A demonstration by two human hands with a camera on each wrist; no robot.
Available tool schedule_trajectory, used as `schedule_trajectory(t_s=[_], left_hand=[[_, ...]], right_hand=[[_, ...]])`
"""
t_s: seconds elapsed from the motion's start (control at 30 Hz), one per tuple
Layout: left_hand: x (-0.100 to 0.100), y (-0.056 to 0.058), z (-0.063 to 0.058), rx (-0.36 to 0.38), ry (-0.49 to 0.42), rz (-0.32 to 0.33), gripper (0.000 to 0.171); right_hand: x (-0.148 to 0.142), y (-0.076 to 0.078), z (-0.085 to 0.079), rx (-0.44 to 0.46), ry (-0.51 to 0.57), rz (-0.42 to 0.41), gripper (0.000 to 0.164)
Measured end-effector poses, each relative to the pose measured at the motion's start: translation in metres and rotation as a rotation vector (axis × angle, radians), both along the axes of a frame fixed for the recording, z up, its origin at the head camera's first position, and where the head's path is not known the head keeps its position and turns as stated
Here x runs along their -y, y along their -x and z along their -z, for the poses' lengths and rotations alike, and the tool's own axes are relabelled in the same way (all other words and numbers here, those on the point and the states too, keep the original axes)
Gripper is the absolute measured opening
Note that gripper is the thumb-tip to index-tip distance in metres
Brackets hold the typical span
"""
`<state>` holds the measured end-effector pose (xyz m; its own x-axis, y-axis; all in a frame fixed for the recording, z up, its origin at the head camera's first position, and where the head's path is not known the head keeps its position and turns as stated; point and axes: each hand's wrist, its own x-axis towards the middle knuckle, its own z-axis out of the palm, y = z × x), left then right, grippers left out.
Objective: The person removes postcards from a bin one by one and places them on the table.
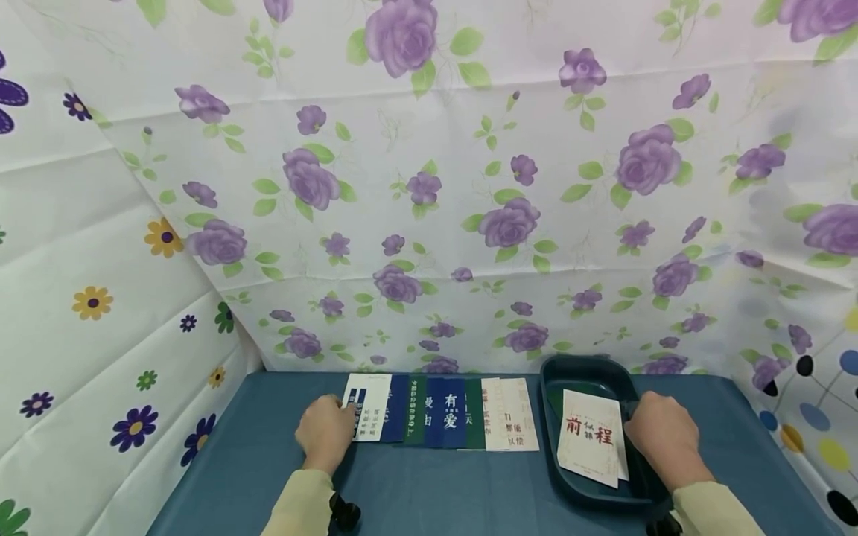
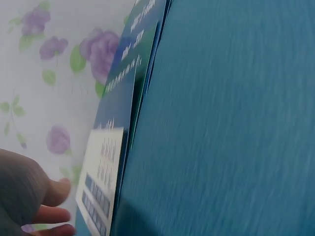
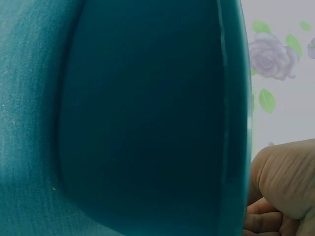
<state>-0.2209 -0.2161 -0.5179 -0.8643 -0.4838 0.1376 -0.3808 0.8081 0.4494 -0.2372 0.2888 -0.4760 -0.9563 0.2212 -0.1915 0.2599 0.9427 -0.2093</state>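
A row of overlapping cards (image 1: pixel 442 413), white, blue, green and cream with Chinese lettering, lies along the table's far part. At its left end is a white card (image 1: pixel 372 408) with dark blocks of print. My left hand (image 1: pixel 326 433) is beside that card, fingertips right at its left edge; in the left wrist view its thumb and fingers are loosely bent. My right hand (image 1: pixel 665 439) grips the right rim of a dark teal tray (image 1: pixel 553 465), fingers curled at the edge. Inside the tray, a cream card (image 1: pixel 590 438) with red and black lettering lies over another.
A blue cloth (image 1: pixel 429 495) covers the table. Flowered sheets hang behind it (image 1: pixel 429 223) and on the left side (image 1: pixel 100 357), with a dotted pattern on the right (image 1: pixel 814 417). The tray stands just right of the card row.
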Motion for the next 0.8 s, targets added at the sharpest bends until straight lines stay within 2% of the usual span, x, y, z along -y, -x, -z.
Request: schedule_trajectory(t_s=[0.13,0.2,0.4,0.6,0.8], left_hand=[[-0.018,0.002,-0.005,-0.137,0.016,0.035,0.034],[-0.029,0.004,-0.009,-0.179,0.013,0.052,0.036],[-0.062,0.007,-0.027,-0.245,-0.015,0.113,0.036],[-0.091,0.009,-0.039,-0.315,-0.027,0.201,0.035],[-0.120,0.011,-0.050,-0.339,-0.049,0.268,0.034]], right_hand=[[0.000,0.002,-0.001,-0.008,-0.004,0.002,0.032],[0.001,0.002,-0.002,-0.002,-0.009,0.005,0.032],[0.002,0.000,-0.001,0.008,-0.012,0.016,0.031],[0.004,0.001,-0.003,0.009,-0.011,0.013,0.034],[0.002,0.001,-0.001,0.020,-0.018,0.005,0.037]])
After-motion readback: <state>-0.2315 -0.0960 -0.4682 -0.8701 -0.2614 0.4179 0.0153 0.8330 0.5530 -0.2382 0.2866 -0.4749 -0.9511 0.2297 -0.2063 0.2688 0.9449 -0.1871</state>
